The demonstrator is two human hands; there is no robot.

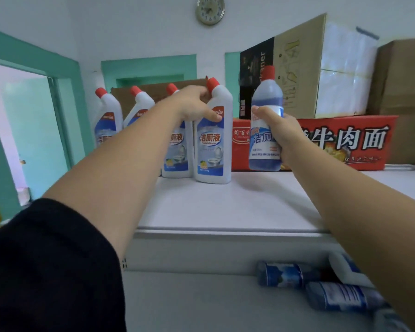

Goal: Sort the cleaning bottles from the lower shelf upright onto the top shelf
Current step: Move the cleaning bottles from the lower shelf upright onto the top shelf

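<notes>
Both arms are stretched up over the top shelf point(225, 207). The left hand point(192, 104) grips a white toilet-cleaner bottle point(211, 152) at its shoulder, thumb across the front of the label and fingers curled behind the neck just below the red cap. The bottle stands upright on the shelf. Just to the right of it, the right hand point(283, 135) wraps around a blue bottle point(264, 149), upright with its red cap on top; whether its base touches the shelf, I can't tell. To the left of the left hand and partly behind that arm, three more white bottles point(106, 121) stand in a row. Behind the right hand sits a red carton point(345, 142) with cardboard boxes stacked on it. Down under the right forearm, on the lower shelf point(201, 303), two blue bottles point(284, 275) and a white one point(345, 269) lie on their sides.
</notes>
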